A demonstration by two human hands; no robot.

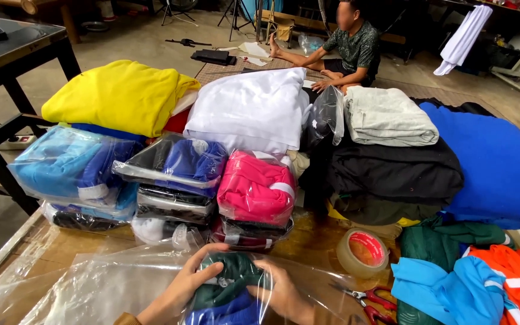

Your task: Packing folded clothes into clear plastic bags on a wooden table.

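Both hands close around a folded dark green garment at the bottom edge of the view. Left hand curls over its left side, fingers bent and pressed into the cloth; right hand cups its right side, fingers wrapped on the fabric. Under the green piece lies a royal blue fold, cut off by the frame. The bundle sits among crinkled clear plastic bags, glossy and see-through; whether the garment is already inside one is hard to tell.

Just right of the garment lie red-handled scissors, partly cut off, and beyond them a roll of clear packing tape with a red core. Further right of the garment sit loose soft clothes: a sky-blue top and an orange vest with pale reflective bands.

Behind the garment stand bagged stacks, a pink bagged bundle nearest, and above these a yellow folded pile. A seated person is well behind.
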